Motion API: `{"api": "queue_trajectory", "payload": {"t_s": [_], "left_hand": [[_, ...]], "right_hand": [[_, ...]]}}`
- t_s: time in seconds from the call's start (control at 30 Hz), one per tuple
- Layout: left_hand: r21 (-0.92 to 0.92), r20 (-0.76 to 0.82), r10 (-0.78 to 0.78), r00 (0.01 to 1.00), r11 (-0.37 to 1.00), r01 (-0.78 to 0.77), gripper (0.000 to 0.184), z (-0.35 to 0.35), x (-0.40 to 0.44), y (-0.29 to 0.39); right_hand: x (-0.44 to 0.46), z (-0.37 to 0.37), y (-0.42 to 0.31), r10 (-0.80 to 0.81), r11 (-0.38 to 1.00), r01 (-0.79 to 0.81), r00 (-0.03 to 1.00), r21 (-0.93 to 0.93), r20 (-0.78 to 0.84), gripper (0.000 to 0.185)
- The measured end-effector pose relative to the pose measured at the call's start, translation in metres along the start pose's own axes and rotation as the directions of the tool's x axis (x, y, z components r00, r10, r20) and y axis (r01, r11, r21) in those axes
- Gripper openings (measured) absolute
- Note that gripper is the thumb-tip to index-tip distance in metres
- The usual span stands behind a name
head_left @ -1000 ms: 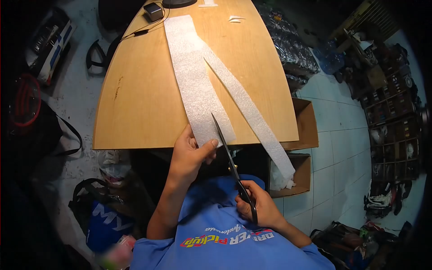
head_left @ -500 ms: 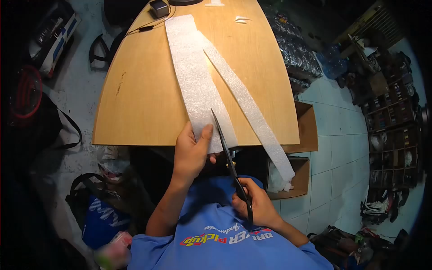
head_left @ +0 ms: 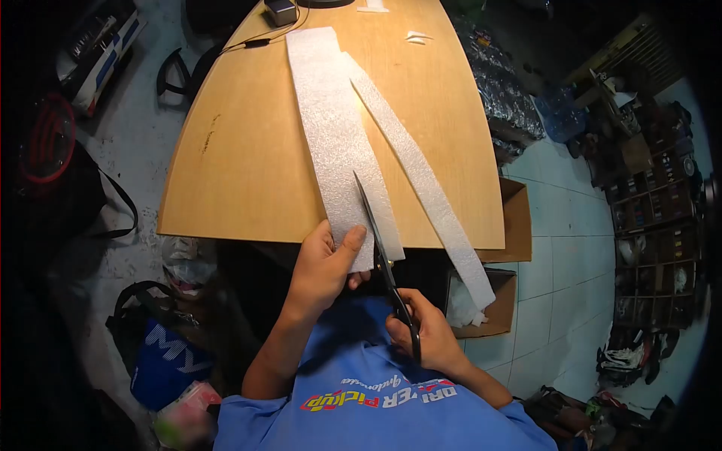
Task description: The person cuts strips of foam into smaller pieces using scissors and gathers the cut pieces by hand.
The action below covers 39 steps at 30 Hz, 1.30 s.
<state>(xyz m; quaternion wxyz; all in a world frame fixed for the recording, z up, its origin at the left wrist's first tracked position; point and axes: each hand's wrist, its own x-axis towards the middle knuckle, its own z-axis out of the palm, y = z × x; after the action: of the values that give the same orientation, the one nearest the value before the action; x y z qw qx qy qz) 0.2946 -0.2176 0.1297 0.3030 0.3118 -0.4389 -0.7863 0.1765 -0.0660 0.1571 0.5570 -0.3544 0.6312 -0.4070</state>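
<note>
My left hand (head_left: 325, 267) pinches the near end of a long white foam sheet (head_left: 331, 143), thumb on top. The sheet lies lengthwise over the wooden table and overhangs its front edge. Black scissors (head_left: 383, 270) are in my right hand (head_left: 427, 328), fingers through the handles. Their blades lie in a cut in the sheet, pointing toward its far end, with a narrow flap to the right of them. A longer foam strip (head_left: 421, 177) slants off to the right, joined to the sheet or touching it near the far end; I cannot tell which.
The wooden table (head_left: 241, 173) carries a black adapter (head_left: 280, 11) with a cable and small white scraps (head_left: 417, 37) at the back. Cardboard boxes (head_left: 505, 301) stand below its right edge. A blue bag (head_left: 169, 368) lies at lower left, and shelving (head_left: 662, 248) stands at right.
The scissors have cut further into the sheet, and the slit beside the near flap has widened. The sheet's near end and my left hand sit slightly lower in view.
</note>
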Motion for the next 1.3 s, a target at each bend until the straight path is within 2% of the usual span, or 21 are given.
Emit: {"api": "queue_trajectory", "payload": {"t_s": [0.03, 0.33, 0.43, 0.53, 0.67, 0.77, 0.87, 0.9, 1.0, 1.1, 1.2, 1.3], "left_hand": [[-0.001, -0.001, -0.008, 1.000, 1.000, 0.008, 0.025, -0.002, -0.001, 0.002], [-0.029, 0.017, -0.080, 0.997, 0.996, 0.080, 0.025, -0.006, -0.005, 0.005], [-0.014, 0.026, -0.089, 0.996, 0.996, 0.090, 0.025, -0.009, -0.006, 0.008], [-0.001, 0.059, -0.112, 0.992, 0.994, 0.113, 0.025, -0.010, -0.008, 0.006], [0.042, 0.084, -0.137, 0.987, 0.990, 0.134, 0.029, -0.015, -0.010, 0.011], [0.325, -0.217, -0.115, 0.969, 0.928, 0.183, 0.039, -0.019, -0.005, 0.023], [0.450, -0.364, 0.159, 0.918, 0.893, 0.023, 0.047, -0.009, 0.006, 0.032], [0.521, -0.376, 0.155, 0.913, 0.851, 0.070, 0.050, -0.011, 0.011, 0.036], [0.423, -0.301, 0.032, 0.953, 0.900, 0.104, 0.054, -0.016, 0.016, 0.044], [0.475, -0.238, -0.015, 0.971, 0.870, 0.130, 0.056, -0.022, 0.017, 0.052], [0.744, -0.205, 0.121, 0.971, 0.664, 0.075, 0.056, -0.022, 0.016, 0.059], [0.748, -0.203, 0.127, 0.971, 0.660, 0.070, 0.052, -0.016, 0.015, 0.066]], "right_hand": [[0.001, 0.001, -0.003, 0.005, 1.000, -0.005, 1.000, -0.030, -0.020, 0.046], [0.013, 0.012, -0.001, 0.000, 0.997, 0.002, 1.000, 0.081, -0.026, 0.048], [0.015, 0.018, 0.001, -0.057, 0.996, 0.061, 0.997, 0.063, -0.053, 0.049], [0.018, 0.019, -0.004, -0.023, 0.995, 0.028, 0.998, 0.099, -0.052, 0.049], [0.021, 0.019, -0.005, -0.027, 0.999, 0.028, 0.998, 0.017, -0.053, 0.050], [0.019, 0.019, -0.009, -0.019, 1.000, 0.020, 0.998, 0.015, -0.054, 0.051], [0.015, 0.020, -0.012, -0.019, 0.999, 0.020, 0.999, 0.029, -0.044, 0.051], [0.015, 0.019, -0.009, -0.028, 0.999, 0.029, 0.999, 0.022, -0.040, 0.050], [0.014, 0.017, -0.011, -0.014, 1.000, 0.014, 0.999, -0.001, -0.035, 0.056], [0.012, 0.017, -0.013, 0.000, 1.000, 0.000, 1.000, 0.008, -0.027, 0.059], [0.013, 0.020, -0.013, -0.027, 1.000, 0.028, 0.998, 0.004, -0.048, 0.050], [0.013, 0.022, -0.017, -0.061, 0.998, 0.060, 0.996, -0.018, -0.070, 0.046]]}}
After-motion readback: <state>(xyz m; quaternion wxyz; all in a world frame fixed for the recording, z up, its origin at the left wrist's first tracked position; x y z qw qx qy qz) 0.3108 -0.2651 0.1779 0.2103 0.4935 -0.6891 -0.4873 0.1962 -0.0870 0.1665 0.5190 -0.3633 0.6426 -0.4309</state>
